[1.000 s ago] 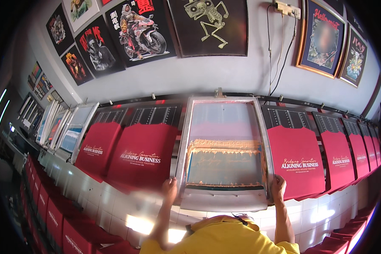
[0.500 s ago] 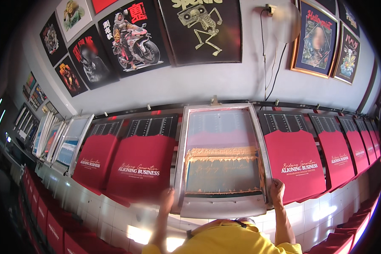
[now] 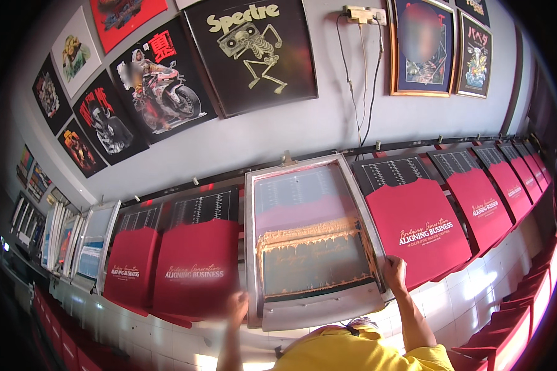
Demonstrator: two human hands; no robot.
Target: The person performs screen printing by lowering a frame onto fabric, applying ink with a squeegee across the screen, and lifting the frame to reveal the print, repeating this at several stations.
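Observation:
A silver-framed printing screen [image 3: 254, 247] lies in the middle, in front of me. A thick band of gold-orange ink [image 3: 303, 233] crosses its mesh, with a thinner smear along the near end and down the right side. My left hand [image 3: 237, 307], slightly blurred, is closed at the frame's near left edge. Closed fingers of my right hand [image 3: 395, 272] sit at the near right edge. A red shirt on a black board lies on each side, the left shirt [image 3: 195, 260] and the right shirt [image 3: 414, 216], both with white and gold lettering.
More red shirts [image 3: 481, 196] lie on boards along the row to the right. Several used screens [image 3: 96, 247] lean upright at the far left. A dark rail [image 3: 223, 176] runs behind the boards. Red cloth [image 3: 520, 309] hangs at lower right, with a tiled floor [image 3: 476, 287] below.
The view has turned and tilted, so the screen, shirts and wall pictures appear shifted left. Both hands stay at the screen's sides, and the ink looks the same.

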